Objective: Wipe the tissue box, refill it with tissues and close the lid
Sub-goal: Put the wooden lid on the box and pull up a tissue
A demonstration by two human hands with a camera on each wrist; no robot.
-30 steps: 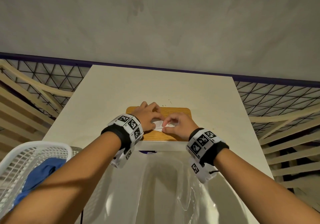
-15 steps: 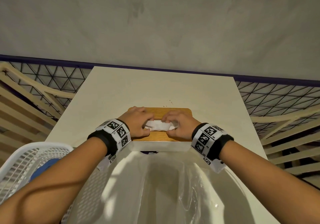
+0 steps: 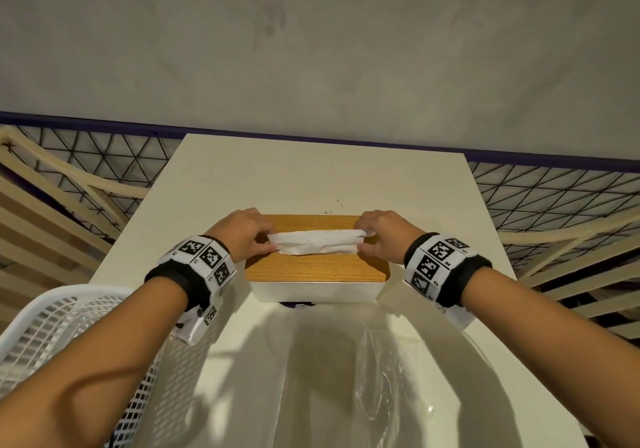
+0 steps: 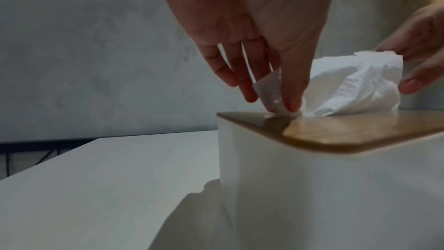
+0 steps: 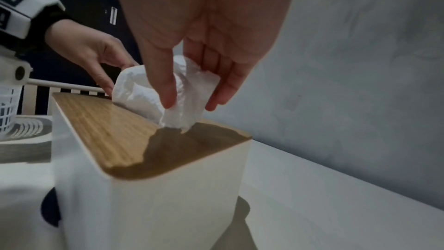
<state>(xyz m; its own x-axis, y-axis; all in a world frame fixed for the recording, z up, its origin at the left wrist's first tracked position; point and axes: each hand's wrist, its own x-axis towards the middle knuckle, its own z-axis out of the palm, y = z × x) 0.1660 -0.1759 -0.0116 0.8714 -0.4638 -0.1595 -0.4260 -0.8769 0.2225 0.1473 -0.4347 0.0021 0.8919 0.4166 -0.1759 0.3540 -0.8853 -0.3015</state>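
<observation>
**Tissue spread across the closed lid**

I see the tissue box (image 3: 313, 290) mid-counter (image 3: 325, 177), its wooden lid (image 3: 317, 267) seated. My left hand (image 3: 242, 236) and right hand (image 3: 382, 236) each pinch one end of the top tissue (image 3: 317, 245), stretching it along the slot, probably so it stands ready to pull.

Your left hand (image 3: 246, 236) and right hand (image 3: 383, 236), bunched together a second ago over the middle of the wooden lid (image 3: 313, 264), moved apart toward its two ends. The white tissue (image 3: 317, 242), then only a small crumpled tuft between your fingers, was drawn out into a long band along the lid, each hand pinching one end.
</observation>
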